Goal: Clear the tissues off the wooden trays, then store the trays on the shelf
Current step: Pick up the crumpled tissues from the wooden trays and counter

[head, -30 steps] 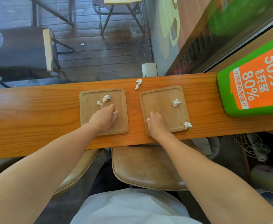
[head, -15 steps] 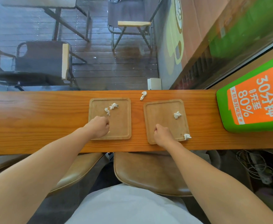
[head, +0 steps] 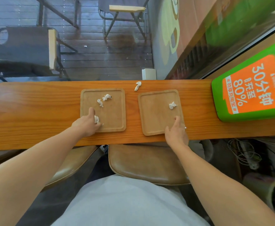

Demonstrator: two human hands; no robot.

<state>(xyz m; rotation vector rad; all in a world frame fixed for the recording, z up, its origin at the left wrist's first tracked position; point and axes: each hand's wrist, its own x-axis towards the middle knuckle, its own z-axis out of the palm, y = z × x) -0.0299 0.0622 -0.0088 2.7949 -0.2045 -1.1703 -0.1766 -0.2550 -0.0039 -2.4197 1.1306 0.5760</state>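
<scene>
Fingers of my left hand (head: 88,123) are pinching a crumpled white tissue wad (head: 96,119); my right hand (head: 176,130), seemingly half-closed at the square wooden tray's (head: 156,115) corner, is risking nudging it off the counter.

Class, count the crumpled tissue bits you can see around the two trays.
6: two mid left tray, one in left hand, one on right tray, one on counter, one peeking behind right hand. Hands may hide more.

The scene is viewed from head height, steeply downward and forward. The counter (head: 35,111) is seen close, across the frame.
</scene>
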